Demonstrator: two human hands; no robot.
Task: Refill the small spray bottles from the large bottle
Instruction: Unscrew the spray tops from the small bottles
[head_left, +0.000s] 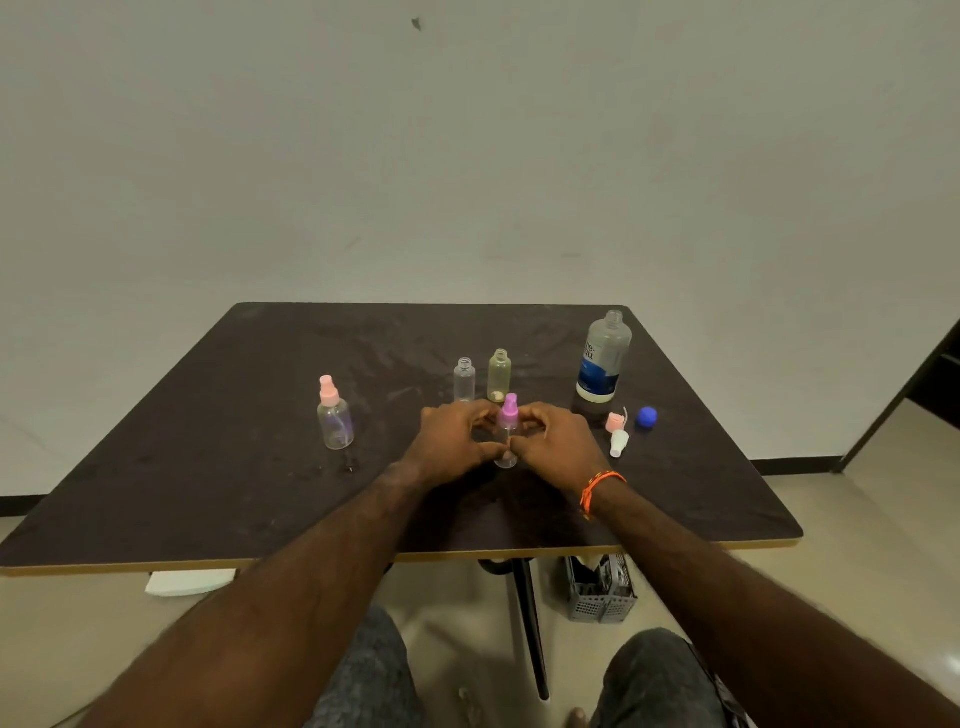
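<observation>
On a dark table, a pink-capped spray bottle is seen standing toward the left edge, while a purple-capped bottle is gripped mid-table by the curled fingers of the left hand and right hand. Two uncapped small bottles are set just behind, and the open large bottle is placed near the far right corner, loose caps lying before it.

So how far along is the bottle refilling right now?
The large bottle stands uncapped, its blue cap on the table. Both hands, left and right, hold the purple-topped bottle. Two small bottles stand open, their tops loose nearby. The pink-topped bottle is closed. Fill levels unreadable.
</observation>
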